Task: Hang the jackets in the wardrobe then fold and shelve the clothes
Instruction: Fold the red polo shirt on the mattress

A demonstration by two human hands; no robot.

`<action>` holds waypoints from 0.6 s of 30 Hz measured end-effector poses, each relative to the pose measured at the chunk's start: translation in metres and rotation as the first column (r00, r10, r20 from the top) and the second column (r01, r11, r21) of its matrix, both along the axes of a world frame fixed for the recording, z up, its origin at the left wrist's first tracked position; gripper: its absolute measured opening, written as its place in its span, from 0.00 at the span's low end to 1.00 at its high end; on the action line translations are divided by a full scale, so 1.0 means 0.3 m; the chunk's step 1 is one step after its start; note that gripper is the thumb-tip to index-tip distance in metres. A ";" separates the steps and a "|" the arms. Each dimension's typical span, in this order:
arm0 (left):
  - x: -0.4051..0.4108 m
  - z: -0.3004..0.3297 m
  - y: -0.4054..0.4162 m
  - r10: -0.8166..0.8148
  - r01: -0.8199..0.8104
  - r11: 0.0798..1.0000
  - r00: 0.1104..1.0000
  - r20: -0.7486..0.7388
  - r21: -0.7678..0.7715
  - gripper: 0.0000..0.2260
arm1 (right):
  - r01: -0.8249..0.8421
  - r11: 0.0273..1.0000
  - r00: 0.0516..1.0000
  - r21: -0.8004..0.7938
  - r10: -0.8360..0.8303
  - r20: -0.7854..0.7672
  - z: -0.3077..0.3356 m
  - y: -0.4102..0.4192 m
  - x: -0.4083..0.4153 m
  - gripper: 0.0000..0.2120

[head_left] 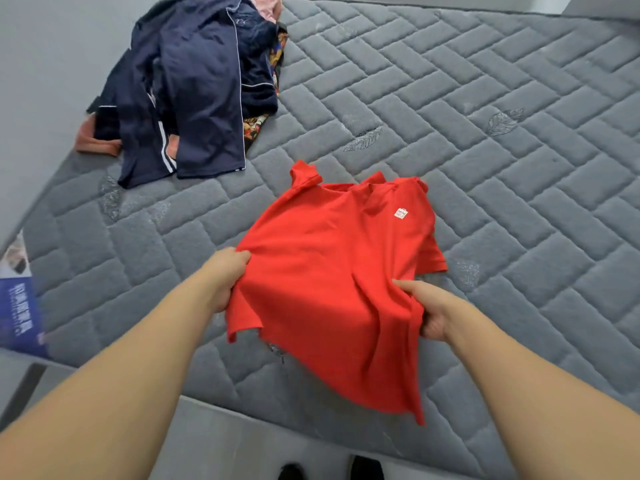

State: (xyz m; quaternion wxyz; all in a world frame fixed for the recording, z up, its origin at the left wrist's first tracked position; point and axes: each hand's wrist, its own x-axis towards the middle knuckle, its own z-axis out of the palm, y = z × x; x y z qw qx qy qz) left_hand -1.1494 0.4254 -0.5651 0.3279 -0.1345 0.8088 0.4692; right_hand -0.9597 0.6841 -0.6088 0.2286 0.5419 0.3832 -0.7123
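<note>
Shirt: red short-sleeved cotton T-shirt (332,271), held up over the grey quilted mattress (485,168), w/ the collar end resting on the mattress and the hem end lifted toward the person.
Axis: long axis runs collar-to-hem, roughly away-to-near, tilted a bit so the hem drops toward the near right; collar points away from the person, hem hangs past the near mattress edge.
Sleeves: one sleeve sticks out on the far left by the collar, the other on the right side just beyond the right hand.
Label: small white square tag (401,213) on the shirt's upper right chest area, w/ red print; looks like "MINI" on the top line, rest too small to read.
Left hand (227,277): fingers curled, pinching the shirt's left side edge; thumb on top of the cloth.
Right hand (427,310): fingers curled round the right side edge, thumb lying over the fabric, cloth bunched under it.
Shirt vs hands: stretched between both hands, which grip it at about mid-length; hem part hangs loose below and between them.
Pile: heap of navy-blue garments w/ white piping and stripes (194,88) at the far left of the mattress, well apart from the shirt; pink cloth (98,142) and a patterned orange-dark fabric (256,128) poke out from under it.
Other writing: blue printed sheet (20,313) at the left mattress edge, white characters on it, blurred, unreadable.
</note>
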 end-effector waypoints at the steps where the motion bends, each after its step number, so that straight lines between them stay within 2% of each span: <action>1: 0.007 -0.032 -0.069 -0.127 0.121 0.966 0.992 -0.009 -0.229 0.08 | -0.071 0.997 0.997 -0.014 0.071 0.039 -0.021 -0.004 0.027 0.07; 2: 0.018 -0.069 -0.138 -0.289 0.255 0.825 0.957 0.012 -0.505 0.09 | -0.105 0.994 0.992 -0.009 0.105 0.075 -0.046 -0.015 0.052 0.05; 3: 0.040 -0.103 -0.197 -0.420 0.352 0.606 0.903 0.088 -0.713 0.12 | -0.125 0.990 0.986 0.065 0.117 0.118 -0.076 -0.028 0.073 0.05; 4: 0.074 -0.135 -0.238 -0.494 0.419 0.428 0.850 0.181 -0.801 0.15 | -0.158 0.965 0.979 0.208 0.126 0.162 -0.110 -0.047 0.093 0.05; 5: 0.111 -0.173 -0.259 -0.524 0.475 0.343 0.813 0.254 -0.811 0.20 | -0.234 0.900 0.961 0.368 0.155 0.231 -0.145 -0.063 0.113 0.08; 6: 0.147 -0.207 -0.258 -0.536 0.535 0.339 0.786 0.308 -0.774 0.25 | -0.371 0.784 0.912 0.498 0.207 0.353 -0.173 -0.079 0.130 0.15; 7: 0.181 -0.235 -0.237 -0.544 0.583 0.377 0.769 0.337 -0.720 0.30 | -0.539 0.638 0.827 0.550 0.276 0.491 -0.185 -0.099 0.146 0.21; 8: 0.205 -0.260 -0.206 -0.548 0.601 0.420 0.765 0.339 -0.680 0.32 | -0.648 0.515 0.752 0.561 0.316 0.578 -0.190 -0.122 0.159 0.25; 9: 0.223 -0.276 -0.166 -0.563 0.603 0.438 0.762 0.320 -0.667 0.33 | -0.689 0.455 0.719 0.564 0.340 0.606 -0.188 -0.140 0.165 0.26; 14: 0.211 -0.240 0.031 -0.736 0.641 0.342 0.638 0.229 -0.687 0.28 | -0.681 0.435 0.731 0.589 0.454 0.509 -0.140 -0.151 0.087 0.26; 18: 0.088 -0.193 0.133 -0.782 0.589 0.349 0.612 0.120 -0.729 0.25 | -0.593 0.417 0.787 0.688 0.479 0.388 -0.089 -0.069 -0.047 0.27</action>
